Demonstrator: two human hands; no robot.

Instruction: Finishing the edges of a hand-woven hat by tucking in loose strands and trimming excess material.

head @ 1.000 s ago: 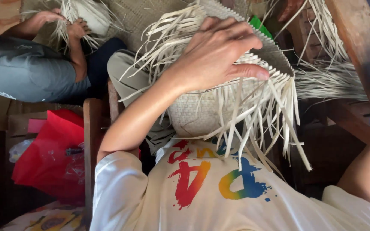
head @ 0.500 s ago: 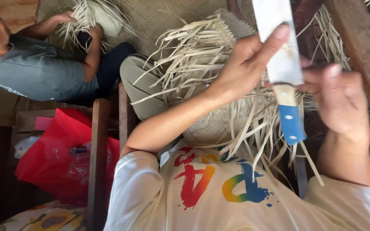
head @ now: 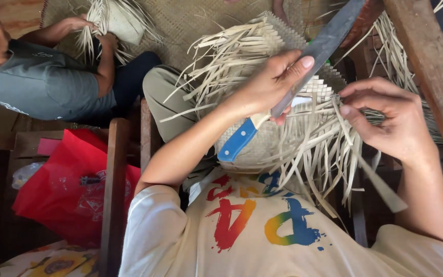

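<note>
Knife with a blue handle sits clamped in the left hand, its fingers wrapped around blade and grip, dark blade running toward one o'clock over the woven straw piece on the lap. Right hand, at three o'clock, pinches loose strips together. Risk: the blade, held partly by its edge, could nick a finger or sever a wanted strip.

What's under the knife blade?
Under the knife, held in the left hand, lie the woven piece and its loose straw strips. The weave directly beneath the blade is covered.
</note>
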